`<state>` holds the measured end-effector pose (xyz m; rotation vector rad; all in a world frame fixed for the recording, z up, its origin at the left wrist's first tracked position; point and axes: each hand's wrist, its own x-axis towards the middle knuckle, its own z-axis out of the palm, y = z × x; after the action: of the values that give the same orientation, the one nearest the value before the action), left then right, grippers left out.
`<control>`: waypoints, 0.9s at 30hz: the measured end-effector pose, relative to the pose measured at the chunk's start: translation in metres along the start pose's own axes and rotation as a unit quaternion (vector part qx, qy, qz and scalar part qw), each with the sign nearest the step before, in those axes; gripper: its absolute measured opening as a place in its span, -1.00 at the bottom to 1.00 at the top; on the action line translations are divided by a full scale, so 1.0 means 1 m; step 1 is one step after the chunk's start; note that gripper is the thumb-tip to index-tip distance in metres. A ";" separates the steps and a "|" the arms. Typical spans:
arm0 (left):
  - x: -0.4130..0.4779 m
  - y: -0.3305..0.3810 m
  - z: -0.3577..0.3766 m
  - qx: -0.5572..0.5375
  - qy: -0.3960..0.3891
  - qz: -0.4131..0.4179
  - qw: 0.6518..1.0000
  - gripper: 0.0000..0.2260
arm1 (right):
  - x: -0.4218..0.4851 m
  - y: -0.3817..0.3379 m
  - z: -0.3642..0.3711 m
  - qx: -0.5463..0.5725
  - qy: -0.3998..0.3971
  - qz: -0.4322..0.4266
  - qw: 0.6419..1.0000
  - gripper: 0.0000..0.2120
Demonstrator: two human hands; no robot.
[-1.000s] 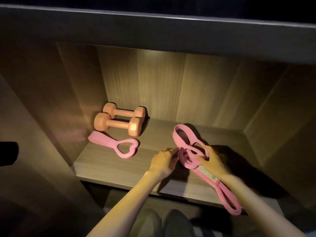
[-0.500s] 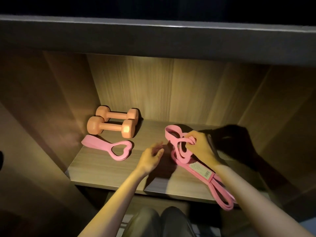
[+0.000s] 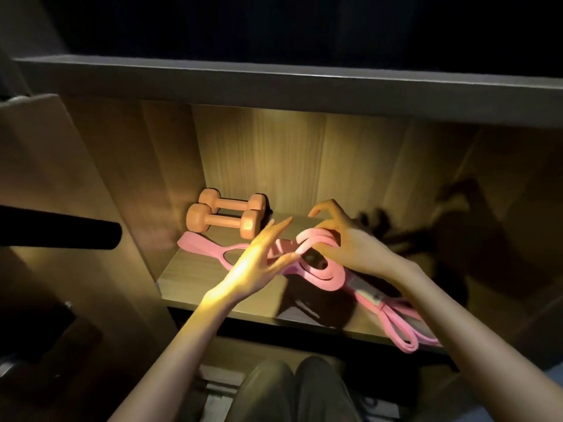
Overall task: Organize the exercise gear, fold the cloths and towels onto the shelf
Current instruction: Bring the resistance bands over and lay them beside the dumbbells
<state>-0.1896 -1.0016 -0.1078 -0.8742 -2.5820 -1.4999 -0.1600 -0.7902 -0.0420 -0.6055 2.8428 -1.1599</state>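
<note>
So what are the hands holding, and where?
The right hand holds the long pink band by its coiled end. The left hand is open, gripping nothing.

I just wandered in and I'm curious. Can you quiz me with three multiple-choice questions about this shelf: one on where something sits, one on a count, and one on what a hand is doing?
1. Where on the shelf do the dumbbells lie?
A. back left
B. front right
C. hanging over the front edge

2. How many dumbbells are there?
A. one
B. two
C. four

3. What is the right hand doing?
A. gripping the long pink band
B. resting flat on the shelf
C. lifting a dumbbell

Answers:
1 A, they sit in the back left corner.
2 B, two orange ones lie side by side.
3 A, its fingers curl round the band's loops.
</note>
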 end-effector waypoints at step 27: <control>-0.047 0.028 0.028 -0.092 0.029 -0.043 0.994 -0.64 | -0.033 -0.008 0.050 -0.049 0.208 -0.002 0.977 -0.76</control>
<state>-0.1300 -0.9900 -0.1143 -0.7298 -2.4999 -1.7828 -0.1187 -0.8172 -0.0777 -0.4107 3.2612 -1.2884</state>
